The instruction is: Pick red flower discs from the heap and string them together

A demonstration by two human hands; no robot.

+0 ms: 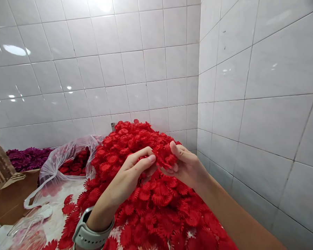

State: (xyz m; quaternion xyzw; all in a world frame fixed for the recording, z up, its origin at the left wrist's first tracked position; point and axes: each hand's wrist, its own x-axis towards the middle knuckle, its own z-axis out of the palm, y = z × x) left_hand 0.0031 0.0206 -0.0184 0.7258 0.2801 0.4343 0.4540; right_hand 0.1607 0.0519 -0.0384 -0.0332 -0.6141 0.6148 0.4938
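Observation:
Both hands meet in front of a large heap of red artificial flower heads (130, 139). Between the thumb and fingers of my right hand (189, 161) is a red artificial flower (165, 156), its petals bunched and crumpled. My left hand (137, 165), with a pale green watch (92, 231) on the wrist, pinches at the left edge of that flower. Some red also shows under the left fingers, partly hidden by them. More loose red flower heads lie below and around both hands.
A clear plastic bag (50, 173) with darker red flowers (77, 163) lies left of the heap. Beyond it are purple flowers (28, 158) by a cardboard box (10, 201). A clear plastic bundle (28, 232) sits at lower left. White tiled walls (135, 69) close off the back and right.

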